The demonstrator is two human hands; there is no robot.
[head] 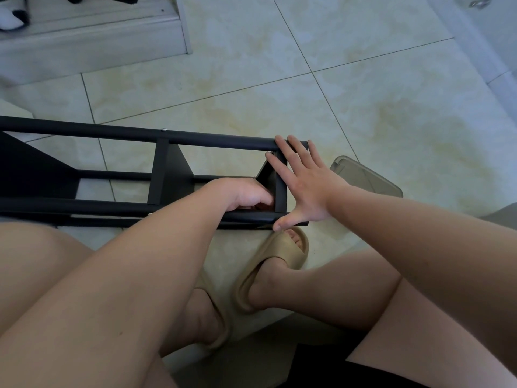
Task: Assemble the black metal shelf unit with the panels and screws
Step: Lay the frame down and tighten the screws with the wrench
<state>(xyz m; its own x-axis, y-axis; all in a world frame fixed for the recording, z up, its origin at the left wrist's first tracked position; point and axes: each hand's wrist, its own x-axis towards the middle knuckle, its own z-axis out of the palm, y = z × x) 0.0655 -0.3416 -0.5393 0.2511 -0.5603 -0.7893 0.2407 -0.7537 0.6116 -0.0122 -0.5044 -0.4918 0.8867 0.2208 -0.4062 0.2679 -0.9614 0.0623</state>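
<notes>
The black metal shelf unit point(117, 135) lies on its side across the tiled floor, its long tubes running left to right. Black panels point(167, 175) stand between the tubes. My right hand point(305, 186) lies flat with spread fingers against the end panel at the unit's right end, fingertips on the far tube and thumb on the near tube. My left hand point(243, 193) reaches inside the frame just left of that end panel, fingers curled out of sight behind the near tube; what they hold is hidden. A small screw head point(164, 129) shows on the far tube.
A translucent grey plastic lid or box point(363, 175) lies on the floor right of the shelf end. My legs and tan slippers point(282, 256) are close beneath the frame. A white step or platform point(92, 43) with a shoe on it is at the back left.
</notes>
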